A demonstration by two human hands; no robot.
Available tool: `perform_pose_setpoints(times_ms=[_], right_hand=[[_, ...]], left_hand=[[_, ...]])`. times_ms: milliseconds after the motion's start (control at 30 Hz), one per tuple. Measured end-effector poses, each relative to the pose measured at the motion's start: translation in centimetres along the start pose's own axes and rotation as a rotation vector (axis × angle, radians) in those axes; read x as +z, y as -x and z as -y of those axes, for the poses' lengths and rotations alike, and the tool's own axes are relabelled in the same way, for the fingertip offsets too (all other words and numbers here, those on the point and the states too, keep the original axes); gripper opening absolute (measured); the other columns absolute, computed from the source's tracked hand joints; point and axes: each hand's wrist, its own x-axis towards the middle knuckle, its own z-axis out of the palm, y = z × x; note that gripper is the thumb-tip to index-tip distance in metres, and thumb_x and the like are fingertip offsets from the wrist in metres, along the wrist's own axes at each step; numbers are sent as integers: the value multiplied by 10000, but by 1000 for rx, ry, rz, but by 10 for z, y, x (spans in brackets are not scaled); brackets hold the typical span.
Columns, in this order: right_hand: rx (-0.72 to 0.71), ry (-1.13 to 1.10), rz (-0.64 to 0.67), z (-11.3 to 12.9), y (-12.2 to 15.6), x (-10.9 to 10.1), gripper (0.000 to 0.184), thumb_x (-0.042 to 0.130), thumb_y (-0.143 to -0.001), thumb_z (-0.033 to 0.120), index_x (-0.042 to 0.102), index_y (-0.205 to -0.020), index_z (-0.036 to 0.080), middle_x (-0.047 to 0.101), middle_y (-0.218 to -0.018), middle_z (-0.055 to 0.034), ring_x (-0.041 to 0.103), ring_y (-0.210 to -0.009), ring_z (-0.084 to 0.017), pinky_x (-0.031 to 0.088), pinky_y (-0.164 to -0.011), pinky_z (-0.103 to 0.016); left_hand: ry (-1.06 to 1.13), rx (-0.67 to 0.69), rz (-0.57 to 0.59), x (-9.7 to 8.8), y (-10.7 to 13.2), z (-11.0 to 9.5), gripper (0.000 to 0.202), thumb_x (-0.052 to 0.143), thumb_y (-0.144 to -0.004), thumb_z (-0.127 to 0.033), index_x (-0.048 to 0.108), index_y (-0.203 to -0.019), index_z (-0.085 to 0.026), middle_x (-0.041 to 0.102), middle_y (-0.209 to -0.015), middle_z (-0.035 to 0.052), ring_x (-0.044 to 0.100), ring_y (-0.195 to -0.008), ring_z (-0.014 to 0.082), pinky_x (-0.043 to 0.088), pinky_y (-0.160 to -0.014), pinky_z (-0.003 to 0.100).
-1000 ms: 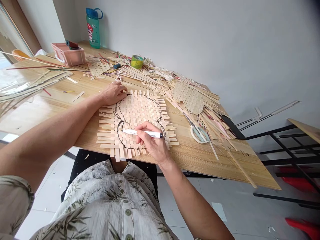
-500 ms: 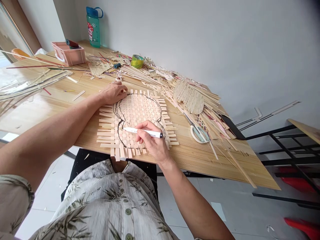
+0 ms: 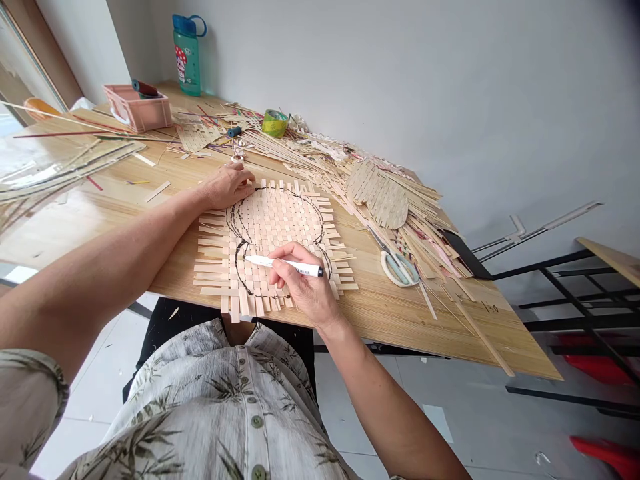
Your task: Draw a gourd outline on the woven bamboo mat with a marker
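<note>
A woven mat of pale bamboo strips (image 3: pixel 280 223) lies before me at the table's front edge, its loose strip ends sticking out all round. A black outline, pinched in at the middle, is drawn on it, with doubled lines on the left. My right hand (image 3: pixel 303 280) grips a white marker (image 3: pixel 260 261) with a dark end cap. The marker's tip is at the outline's lower left; whether it touches the mat I cannot tell. My left hand (image 3: pixel 230 187) rests at the mat's far left corner, fingers slightly bent and holding nothing.
Scissors (image 3: pixel 399 267) lie right of the mat. Behind are heaped bamboo strips (image 3: pixel 320 163), a rounded woven piece (image 3: pixel 377 193) and a roll of tape (image 3: pixel 275 123). A pink basket (image 3: pixel 145 113) and a teal bottle (image 3: pixel 189 63) stand at the back left, near the wall.
The marker and the fingers of my right hand have shifted very slightly to the left. My left hand and the mat have stayed in place.
</note>
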Motion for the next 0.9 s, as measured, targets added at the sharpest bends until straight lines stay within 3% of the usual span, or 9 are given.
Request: perform_pose_setpoints(times_ms=[300,567,900], right_hand=[[16,-32,-19,4,1,1,103,637,-951,296,667,-904,210,650,-653,41,577,-609,-114,466,-595,-265],[-33,20,-17,1,-2,2,163,664,-968,384,657,-964,221,674,-763,27,630,-667,-124,500,-621,-274],[11,5,5,0,-1,0,176,667,-951,386,669,-939,211,672,-679,28,621,-635,-131,500,-599,-270]], left_hand=[[8,5,1,0,1,0,379,542,-1050,-460,624,-1254,-151,638,-1213,107,607,-1159,270,478,-1063,497],[5,-4,2,0,0,1,387,554,-1048,-471,624,-1258,-153,641,-1217,108,620,-1137,265,498,-1047,496],[6,8,0,1,0,2,377,558,-1048,-458,625,-1259,-152,643,-1214,108,617,-1152,268,494,-1056,500]])
